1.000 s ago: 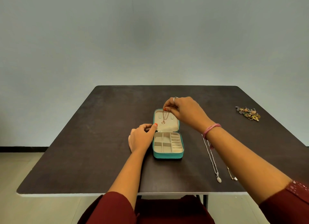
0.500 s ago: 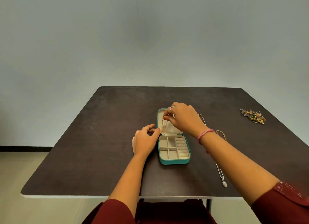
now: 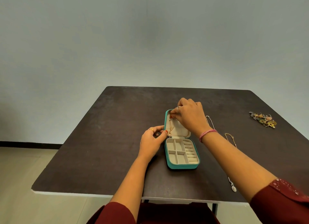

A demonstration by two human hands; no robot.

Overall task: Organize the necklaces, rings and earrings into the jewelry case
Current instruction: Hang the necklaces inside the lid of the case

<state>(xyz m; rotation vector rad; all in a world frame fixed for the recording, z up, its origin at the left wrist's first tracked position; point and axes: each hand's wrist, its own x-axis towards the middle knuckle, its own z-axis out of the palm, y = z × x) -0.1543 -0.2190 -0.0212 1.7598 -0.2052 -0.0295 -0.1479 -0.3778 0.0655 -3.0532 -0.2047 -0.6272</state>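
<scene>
Right hand (image 3: 189, 114) pinching gold necklace (image 3: 170, 126), left hand (image 3: 153, 139) gripping case lid (image 3: 177, 130)

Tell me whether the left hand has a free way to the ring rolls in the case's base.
Probably yes: the left hand rests beside the jewelry case, whose ring rolls lie uncovered; the right hand works over the lid.

A plain, pale grey-green wall (image 3: 150, 40) fills the upper half of the view, evenly lit and faintly shaded towards its left side. Before it stands a dark brown table (image 3: 117, 140) with a worn, mottled top, rounded corners, a light edge along its near side and a dark leg (image 3: 214, 208) showing beneath on the right. To the left, a beige tiled floor (image 3: 21, 182) meets the wall at a black skirting strip (image 3: 25, 143).
</scene>
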